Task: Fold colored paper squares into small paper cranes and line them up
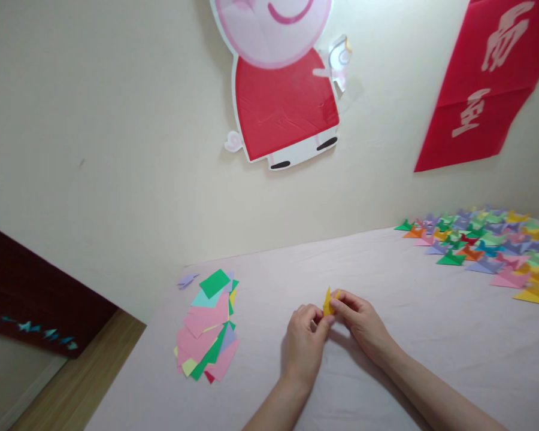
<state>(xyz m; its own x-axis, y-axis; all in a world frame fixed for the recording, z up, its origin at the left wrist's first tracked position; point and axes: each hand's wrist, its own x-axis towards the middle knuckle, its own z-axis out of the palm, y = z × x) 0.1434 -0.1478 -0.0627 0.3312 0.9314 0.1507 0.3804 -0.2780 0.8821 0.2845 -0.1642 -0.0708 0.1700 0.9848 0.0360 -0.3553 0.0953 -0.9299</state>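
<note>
A small folded piece of yellow paper is held between my two hands, above the pale cloth-covered surface. My left hand pinches its lower left side with thumb and forefinger. From the right, my right hand grips it with the fingertips, the other fingers curled in. One pointed tip of the paper sticks up between the hands. The fingers cover much of the paper, so its full folded shape cannot be made out.
Loose coloured paper sheets lie in an overlapping pile at left, with a folded lilac paper piece behind them. Rows of folded paper figures stand at far right. The wall rises behind, bearing a pig cutout and a red banner.
</note>
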